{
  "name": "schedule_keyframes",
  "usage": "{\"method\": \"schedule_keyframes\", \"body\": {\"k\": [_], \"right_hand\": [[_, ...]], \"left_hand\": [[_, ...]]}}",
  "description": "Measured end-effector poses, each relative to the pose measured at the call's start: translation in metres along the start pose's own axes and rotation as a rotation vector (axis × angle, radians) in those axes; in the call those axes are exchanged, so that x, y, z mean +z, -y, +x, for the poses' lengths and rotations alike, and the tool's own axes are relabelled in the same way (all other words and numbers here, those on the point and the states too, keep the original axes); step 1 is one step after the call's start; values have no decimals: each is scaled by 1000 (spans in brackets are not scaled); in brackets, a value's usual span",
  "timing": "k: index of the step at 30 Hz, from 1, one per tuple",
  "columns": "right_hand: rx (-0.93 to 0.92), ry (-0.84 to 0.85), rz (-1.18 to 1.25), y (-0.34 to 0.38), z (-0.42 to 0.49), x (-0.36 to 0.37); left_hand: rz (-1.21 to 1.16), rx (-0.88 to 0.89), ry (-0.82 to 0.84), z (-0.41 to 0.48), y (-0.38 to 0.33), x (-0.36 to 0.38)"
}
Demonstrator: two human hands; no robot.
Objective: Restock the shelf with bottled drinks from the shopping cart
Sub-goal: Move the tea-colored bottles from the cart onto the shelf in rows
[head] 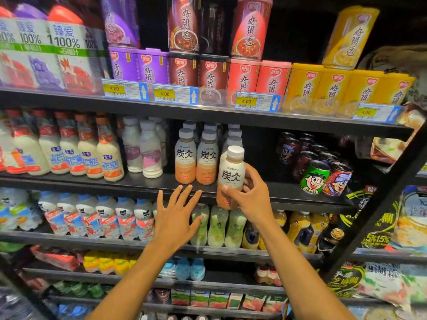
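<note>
The right hand [250, 196] gripped a latte bottle [231, 175] upright at the shelf [147, 184] edge, beside 2 matching bottles [196, 155]; the left hand [176, 214] hovered empty, fingers spread.

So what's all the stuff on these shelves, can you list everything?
Porridge cans: many, purple, maroon, red and yellow, top shelf, some stacked.
Juice cartons: several, white, top shelf left; blurred.
Price tags: four, yellow and blue, top shelf edge.
Milk bottles: a row, white with red caps, second shelf left.
Latte bottles: several, grey caps, second shelf middle.
Cartoon cans: several, green and dark red, second shelf right.
Small bottles: a row, white, third shelf left.
Pale green bottles: about three, third shelf middle.
Snack bags: several, right side.
Held latte bottle: one, white cap, in the right hand's grip.
Left hand: open, empty.
Right hand: holding the bottle.
</note>
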State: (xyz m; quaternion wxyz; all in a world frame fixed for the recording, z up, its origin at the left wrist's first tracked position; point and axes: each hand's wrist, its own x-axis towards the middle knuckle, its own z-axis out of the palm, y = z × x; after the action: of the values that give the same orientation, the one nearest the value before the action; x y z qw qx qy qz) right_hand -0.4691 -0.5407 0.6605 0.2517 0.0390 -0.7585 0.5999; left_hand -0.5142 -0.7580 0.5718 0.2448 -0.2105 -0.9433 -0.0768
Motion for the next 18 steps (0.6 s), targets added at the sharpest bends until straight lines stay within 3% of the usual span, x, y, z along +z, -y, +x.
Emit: {"method": "schedule_keyframes", "body": {"k": [18], "right_hand": [[-9,-15,-127,-8,25,7]], "left_hand": [[-42,3,-23,-1,-1,3]]}}
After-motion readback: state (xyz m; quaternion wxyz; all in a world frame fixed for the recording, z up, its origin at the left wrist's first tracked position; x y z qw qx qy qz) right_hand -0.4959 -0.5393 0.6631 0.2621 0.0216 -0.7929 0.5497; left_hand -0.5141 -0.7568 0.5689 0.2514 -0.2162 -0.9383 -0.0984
